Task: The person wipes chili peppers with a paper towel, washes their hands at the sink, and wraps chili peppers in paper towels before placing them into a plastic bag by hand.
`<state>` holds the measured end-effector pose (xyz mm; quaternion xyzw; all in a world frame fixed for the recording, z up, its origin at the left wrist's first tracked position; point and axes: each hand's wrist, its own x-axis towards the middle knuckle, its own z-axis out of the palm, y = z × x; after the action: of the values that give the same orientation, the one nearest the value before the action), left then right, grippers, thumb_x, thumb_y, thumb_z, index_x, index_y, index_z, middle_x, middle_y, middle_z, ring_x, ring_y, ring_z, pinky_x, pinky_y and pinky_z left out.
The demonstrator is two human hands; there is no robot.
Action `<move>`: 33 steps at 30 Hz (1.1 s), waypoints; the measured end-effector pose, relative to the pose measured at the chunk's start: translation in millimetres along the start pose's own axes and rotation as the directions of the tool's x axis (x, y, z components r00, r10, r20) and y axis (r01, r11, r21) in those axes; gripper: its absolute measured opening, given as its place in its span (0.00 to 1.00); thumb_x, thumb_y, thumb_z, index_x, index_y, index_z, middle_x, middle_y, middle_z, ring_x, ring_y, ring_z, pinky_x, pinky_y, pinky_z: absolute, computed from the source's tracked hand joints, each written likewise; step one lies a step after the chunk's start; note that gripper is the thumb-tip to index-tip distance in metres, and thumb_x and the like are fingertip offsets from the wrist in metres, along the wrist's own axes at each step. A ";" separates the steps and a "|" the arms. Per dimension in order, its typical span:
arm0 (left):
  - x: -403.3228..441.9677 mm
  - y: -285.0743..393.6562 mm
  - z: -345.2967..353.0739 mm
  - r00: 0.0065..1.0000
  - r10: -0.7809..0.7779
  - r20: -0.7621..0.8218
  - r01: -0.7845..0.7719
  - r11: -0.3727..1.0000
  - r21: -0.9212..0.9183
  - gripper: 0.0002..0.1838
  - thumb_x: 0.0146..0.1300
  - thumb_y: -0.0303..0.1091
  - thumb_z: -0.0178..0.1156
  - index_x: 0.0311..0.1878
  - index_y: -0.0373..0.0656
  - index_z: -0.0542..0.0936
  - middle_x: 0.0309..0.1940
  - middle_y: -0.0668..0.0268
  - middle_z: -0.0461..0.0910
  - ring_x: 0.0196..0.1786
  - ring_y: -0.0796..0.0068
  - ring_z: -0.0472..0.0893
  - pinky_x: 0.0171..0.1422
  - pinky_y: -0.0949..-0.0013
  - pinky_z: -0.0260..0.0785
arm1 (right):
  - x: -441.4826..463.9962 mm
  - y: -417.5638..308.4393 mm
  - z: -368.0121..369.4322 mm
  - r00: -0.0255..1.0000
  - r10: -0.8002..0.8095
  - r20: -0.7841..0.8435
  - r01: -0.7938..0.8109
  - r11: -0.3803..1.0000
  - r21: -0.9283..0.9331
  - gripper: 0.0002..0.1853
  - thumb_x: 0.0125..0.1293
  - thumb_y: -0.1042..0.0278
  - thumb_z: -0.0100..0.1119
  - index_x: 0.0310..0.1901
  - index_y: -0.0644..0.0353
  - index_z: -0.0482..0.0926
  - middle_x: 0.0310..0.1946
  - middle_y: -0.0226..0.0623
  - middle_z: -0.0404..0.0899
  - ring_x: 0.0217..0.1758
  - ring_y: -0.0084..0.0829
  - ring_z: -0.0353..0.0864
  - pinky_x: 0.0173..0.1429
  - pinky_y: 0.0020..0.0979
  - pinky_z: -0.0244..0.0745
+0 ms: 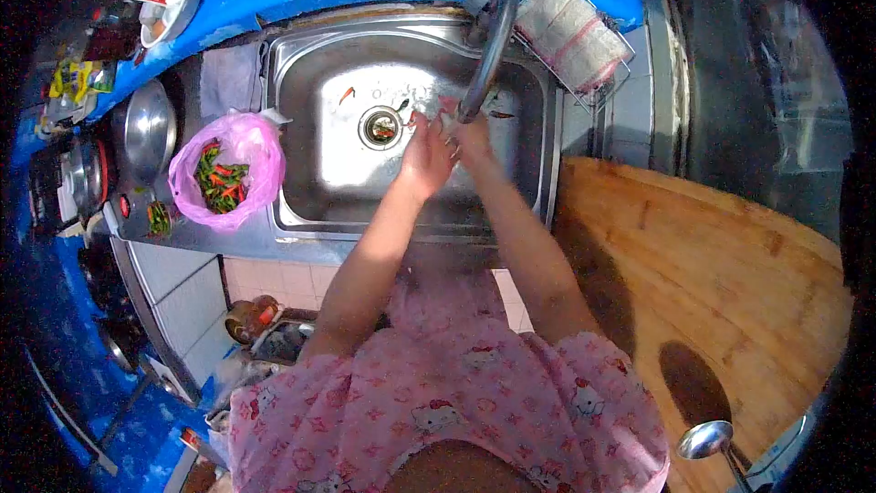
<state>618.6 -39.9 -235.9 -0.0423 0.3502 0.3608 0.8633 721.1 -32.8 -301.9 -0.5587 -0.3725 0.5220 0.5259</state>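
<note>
Both my hands are together inside the metal sink [306,173], beneath the curved tap [493,50]. My left hand [429,160] is curled close to the drain [380,128], with small reddish bits at its fingertips; what it holds is too blurred to name. Beside it, my right hand [472,141] is partly covered by the tap's spout, which hides its fingers. Water splashes around the fingers. A red chilli [347,94] lies on the sink floor, and red and green bits sit in the drain.
Left of the sink stands a pink plastic bag [265,151] of red and green chillies [222,184], near a metal lid [149,132] and a grey cloth [230,79]. At right are a rack with a folded cloth [570,32], a wooden board [730,256] and a ladle [704,440].
</note>
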 end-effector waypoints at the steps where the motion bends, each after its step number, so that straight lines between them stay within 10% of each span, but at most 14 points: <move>1: -0.5 -1.1 -10.6 0.995 0.057 -0.078 -0.051 0.996 0.077 0.26 0.64 0.57 0.34 0.60 0.54 0.61 0.56 0.67 0.64 0.60 0.69 0.60 0.65 0.56 0.45 | 7.0 -16.2 -1.6 0.983 0.156 0.095 -0.182 0.894 0.410 0.15 0.64 0.61 0.47 0.49 0.58 0.71 0.43 0.36 0.76 0.44 0.36 0.76 0.48 0.41 0.68; 2: -1.4 0.6 -23.1 0.981 0.120 -0.150 -0.097 0.983 0.154 0.29 0.64 0.59 0.34 0.64 0.56 0.55 0.62 0.68 0.57 0.64 0.68 0.55 0.67 0.56 0.39 | 7.1 -32.5 -2.0 0.957 0.257 0.134 -0.281 0.707 0.649 0.18 0.62 0.59 0.46 0.50 0.58 0.71 0.53 0.43 0.69 0.59 0.40 0.65 0.61 0.40 0.61; 6: -13.4 6.9 -21.8 0.964 0.103 -0.244 -0.091 0.994 0.063 0.29 0.64 0.60 0.31 0.64 0.58 0.59 0.64 0.71 0.57 0.67 0.72 0.53 0.69 0.54 0.34 | -16.0 -71.2 13.1 0.883 0.289 0.369 -0.424 0.156 0.892 0.16 0.63 0.61 0.46 0.49 0.60 0.70 0.45 0.45 0.74 0.50 0.43 0.72 0.51 0.46 0.70; 9: -7.2 8.9 -25.0 0.994 0.085 -0.066 -0.092 0.990 -0.110 0.27 0.65 0.58 0.33 0.58 0.54 0.67 0.60 0.72 0.64 0.64 0.71 0.58 0.66 0.53 0.44 | -20.9 -67.1 25.0 0.864 0.333 0.379 -0.450 0.170 0.877 0.16 0.63 0.61 0.47 0.48 0.60 0.70 0.45 0.46 0.73 0.48 0.40 0.73 0.49 0.43 0.71; 11: -2.3 11.0 -21.6 0.995 0.101 0.005 -0.099 0.980 -0.174 0.26 0.66 0.56 0.34 0.57 0.51 0.67 0.59 0.71 0.65 0.62 0.70 0.61 0.64 0.55 0.50 | -17.8 -62.5 30.2 0.930 0.314 0.189 -0.348 0.594 0.726 0.16 0.62 0.60 0.49 0.47 0.61 0.71 0.43 0.46 0.74 0.46 0.40 0.74 0.45 0.41 0.70; 14: -2.4 10.2 8.5 0.979 0.148 -0.138 -0.139 0.988 0.072 0.24 0.66 0.54 0.36 0.54 0.48 0.68 0.54 0.68 0.69 0.56 0.68 0.67 0.59 0.59 0.59 | -14.4 -66.7 39.0 0.945 0.311 -0.101 -0.300 0.948 0.108 0.17 0.61 0.57 0.51 0.43 0.63 0.73 0.37 0.45 0.76 0.40 0.39 0.76 0.41 0.37 0.70; 17: 28.3 -4.8 -14.6 0.989 0.137 0.048 -0.141 0.988 0.070 0.24 0.66 0.55 0.37 0.53 0.48 0.68 0.49 0.66 0.71 0.51 0.67 0.71 0.57 0.62 0.62 | -11.4 -55.4 53.4 0.918 0.074 -0.390 -0.256 0.861 -0.439 0.18 0.64 0.54 0.46 0.37 0.63 0.77 0.31 0.42 0.78 0.35 0.36 0.77 0.39 0.34 0.69; 24: 7.8 4.9 24.0 0.996 0.089 0.019 -0.087 0.990 -0.107 0.22 0.61 0.59 0.44 0.38 0.50 0.73 0.34 0.61 0.77 0.36 0.59 0.76 0.43 0.55 0.71 | -6.8 -74.3 46.1 0.983 0.131 -0.131 -0.173 0.897 -0.406 0.20 0.58 0.53 0.54 0.40 0.64 0.74 0.36 0.51 0.75 0.43 0.48 0.74 0.49 0.44 0.65; 27: 7.5 7.1 11.7 0.973 0.172 0.157 -0.145 0.975 -0.166 0.25 0.64 0.56 0.39 0.53 0.47 0.67 0.48 0.66 0.71 0.49 0.65 0.71 0.53 0.62 0.67 | -8.0 -49.4 40.5 0.897 -0.391 0.206 0.355 0.360 -0.863 0.13 0.63 0.63 0.46 0.45 0.60 0.71 0.34 0.40 0.76 0.34 0.42 0.76 0.43 0.41 0.67; 33: 3.4 11.7 30.5 0.984 0.075 -0.159 -0.048 0.985 0.166 0.20 0.63 0.44 0.49 0.56 0.48 0.66 0.50 0.65 0.71 0.48 0.68 0.71 0.48 0.63 0.69 | 9.0 -96.4 -5.2 0.972 0.119 -0.204 -0.176 0.942 -0.286 0.12 0.64 0.61 0.48 0.41 0.60 0.72 0.27 0.35 0.76 0.31 0.28 0.77 0.34 0.30 0.69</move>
<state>630.2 -19.4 -213.1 0.0088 0.4496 0.3533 0.8204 740.6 -8.8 -210.0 -0.7046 -0.3545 0.4432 0.4259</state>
